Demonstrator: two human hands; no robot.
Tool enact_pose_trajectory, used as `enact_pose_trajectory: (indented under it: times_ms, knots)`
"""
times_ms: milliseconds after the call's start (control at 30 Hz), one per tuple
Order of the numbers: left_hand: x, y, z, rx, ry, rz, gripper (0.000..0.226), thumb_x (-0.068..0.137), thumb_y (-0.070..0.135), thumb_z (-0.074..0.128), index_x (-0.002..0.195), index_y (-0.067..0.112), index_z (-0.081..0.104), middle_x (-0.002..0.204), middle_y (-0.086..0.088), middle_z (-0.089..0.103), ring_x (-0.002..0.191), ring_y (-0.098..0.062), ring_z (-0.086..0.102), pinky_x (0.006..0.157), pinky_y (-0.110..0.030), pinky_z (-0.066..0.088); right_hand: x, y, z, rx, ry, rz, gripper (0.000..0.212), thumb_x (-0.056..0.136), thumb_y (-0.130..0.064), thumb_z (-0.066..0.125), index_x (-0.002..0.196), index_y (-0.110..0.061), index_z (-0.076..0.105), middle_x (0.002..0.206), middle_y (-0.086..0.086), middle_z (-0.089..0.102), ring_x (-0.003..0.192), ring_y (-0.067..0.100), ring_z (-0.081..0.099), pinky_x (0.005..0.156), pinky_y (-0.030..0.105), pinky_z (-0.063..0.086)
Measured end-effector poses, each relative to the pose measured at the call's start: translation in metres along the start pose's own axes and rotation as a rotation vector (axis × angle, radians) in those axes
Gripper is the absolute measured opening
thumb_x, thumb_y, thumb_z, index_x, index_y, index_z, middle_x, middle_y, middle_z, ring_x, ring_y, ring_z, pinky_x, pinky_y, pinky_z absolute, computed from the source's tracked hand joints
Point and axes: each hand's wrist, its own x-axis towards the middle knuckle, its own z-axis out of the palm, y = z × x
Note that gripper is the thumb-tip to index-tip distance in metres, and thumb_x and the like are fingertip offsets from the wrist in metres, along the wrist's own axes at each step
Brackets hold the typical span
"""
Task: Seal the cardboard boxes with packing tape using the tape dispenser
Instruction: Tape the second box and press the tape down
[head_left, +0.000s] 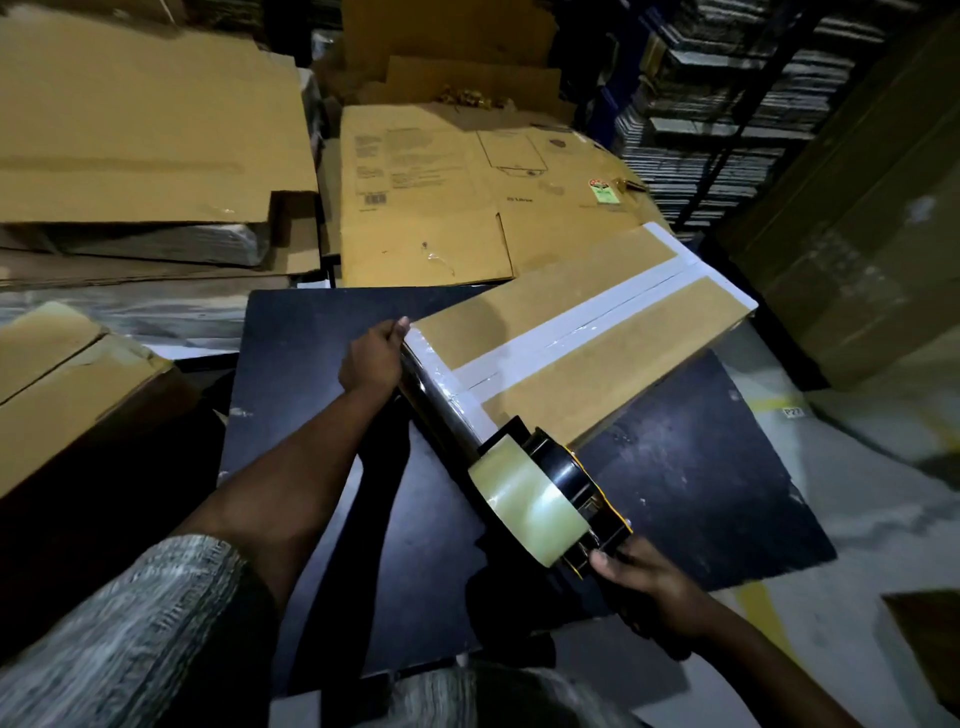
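The cardboard box (587, 338) lies on the table (322, 332), toward its far right part. The tape dispenser (550, 493) is at the box's near corner, over the table. Behind the box lies a flattened carton (441, 197); left of that, a stack of flat cardboard (140, 130). Another box (67, 374) sits left of the table. Shelving (727, 104) stands beyond the box, to the right.

The room was dim. A black table (701, 483) stood on a grey floor (857, 525) with yellow lines (763, 618) at 4 o'clock. Flattened cardboard (135, 119) lay at 10 o'clock, and shelves (727, 104) of stacked sheets stood at 1 o'clock.
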Motion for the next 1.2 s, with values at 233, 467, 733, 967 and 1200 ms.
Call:
enact_pose_trajectory:
  times_ms: [233,467,733,967,1200]
  knots:
    - [-0.007,0.012,0.030,-0.656,-0.070,-0.344,0.070,0.102,0.061,0.026,0.141,0.008,0.052,0.144,-0.015,0.052,0.136,-0.031,0.044,0.111,-0.032,0.031,0.006,-0.002,-0.005,-0.019,-0.025,-0.008,0.065,0.060,-0.064,0.084,0.075,-0.005,0.060,0.047,0.002,0.042,0.035,0.012,0.033,0.036,0.017,0.023]
    - [0.023,0.018,0.051,-0.805,-0.121,-0.487,0.088,0.089,0.081,0.022,0.136,0.017,0.060,0.134,-0.008,0.061,0.125,-0.028,0.055,0.111,-0.037,0.038,0.018,-0.001,-0.007,0.102,0.009,-0.023,0.081,0.056,-0.065,0.086,0.088,0.000,0.049,0.048,0.007,0.042,0.032,0.014,0.034,0.036,0.017,0.026]
    - [0.039,0.032,0.037,-0.438,0.295,-0.037,0.031,0.101,0.032,0.055,0.099,0.005,0.070,0.097,-0.017,0.071,0.089,-0.030,0.063,0.073,-0.030,0.040,0.037,0.000,-0.007,0.221,0.043,-0.045,0.092,0.054,-0.065,0.087,0.110,-0.005,0.045,0.051,0.010,0.041,0.032,0.013,0.034,0.033,0.017,0.029]
    - [0.040,0.040,0.047,-0.308,0.224,0.147,0.017,0.090,0.016,0.058,0.095,0.014,0.074,0.099,-0.010,0.068,0.090,-0.027,0.062,0.070,-0.025,0.038,0.041,0.006,-0.013,0.225,-0.023,-0.048,0.074,0.067,-0.061,0.083,0.091,-0.001,0.047,0.051,0.008,0.042,0.032,0.013,0.034,0.036,0.017,0.029]
    - [0.071,0.049,0.058,-0.549,0.113,-0.111,0.022,0.095,0.018,0.056,0.104,0.013,0.075,0.106,-0.007,0.073,0.102,-0.026,0.066,0.088,-0.030,0.050,0.046,-0.005,-0.009,0.167,-0.058,-0.091,0.044,0.074,-0.066,0.074,0.066,-0.024,0.064,0.046,0.006,0.043,0.031,0.012,0.037,0.037,0.017,0.029]
